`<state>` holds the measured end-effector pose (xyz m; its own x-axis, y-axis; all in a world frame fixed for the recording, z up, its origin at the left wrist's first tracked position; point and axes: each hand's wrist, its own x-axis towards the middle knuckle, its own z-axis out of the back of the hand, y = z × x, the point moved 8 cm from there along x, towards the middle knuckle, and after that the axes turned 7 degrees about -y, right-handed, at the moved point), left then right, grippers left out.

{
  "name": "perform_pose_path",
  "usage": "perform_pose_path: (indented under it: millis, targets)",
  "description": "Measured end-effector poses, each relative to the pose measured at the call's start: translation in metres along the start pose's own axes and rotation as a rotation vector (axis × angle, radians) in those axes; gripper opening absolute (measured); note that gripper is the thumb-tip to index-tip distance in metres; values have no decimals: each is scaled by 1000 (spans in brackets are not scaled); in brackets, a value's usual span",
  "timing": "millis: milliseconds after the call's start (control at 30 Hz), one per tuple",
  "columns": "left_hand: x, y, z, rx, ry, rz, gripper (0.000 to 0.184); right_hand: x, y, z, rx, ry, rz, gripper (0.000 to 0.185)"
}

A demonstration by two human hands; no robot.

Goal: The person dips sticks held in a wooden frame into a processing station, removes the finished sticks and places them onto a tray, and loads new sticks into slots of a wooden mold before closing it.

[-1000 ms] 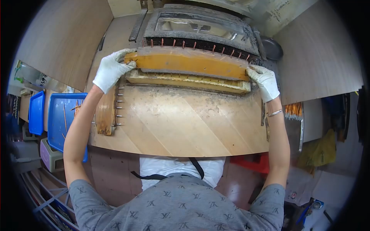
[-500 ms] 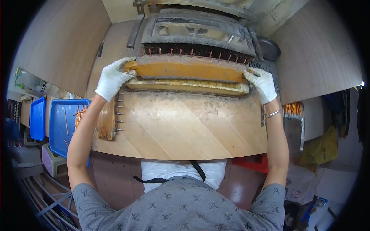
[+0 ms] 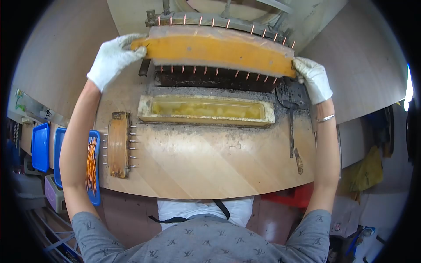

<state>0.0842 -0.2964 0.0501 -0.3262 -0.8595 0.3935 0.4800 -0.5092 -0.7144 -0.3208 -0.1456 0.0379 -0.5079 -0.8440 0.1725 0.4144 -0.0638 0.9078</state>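
My left hand point(image 3: 116, 57), in a white glove, grips the left end of a long orange-brown bar point(image 3: 215, 50). My gloved right hand point(image 3: 313, 76) is closed on its right end. Thin copper-coloured rods stick out along the bar's upper and lower edges. I hold it raised and slightly tilted, right end lower, in front of a dark, sooty block point(image 3: 210, 82). Nearer me on the table sits a long, narrow trough point(image 3: 206, 121) with yellowish liquid and pale lumps inside.
A similar shorter bar with metal pins point(image 3: 118, 144) lies on the table point(image 3: 210, 175) at left. Beyond it, a blue tray point(image 3: 95, 199) holds several copper-coloured rods point(image 3: 91, 166). At right lie a dark metal tool point(image 3: 292, 131) and a small brown-handled item point(image 3: 299, 161).
Both hands have lifted the bar up and away from me, off the trough area. The trough's liquid and the rods' lower ends now show.
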Motion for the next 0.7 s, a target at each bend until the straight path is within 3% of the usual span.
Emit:
perform_pose_path:
  millis: [167,400,700]
  targets:
    - [35,11,-19,15,22,-84,42,36,-6,-6,1,-14,47,34]
    - [29,26,-38,-100,31,37,42,44,-26,-16,-17,35,10,38]
    - [26,27,-46,-118,30,44,42,47,-29,-16,-69,17,42,38]
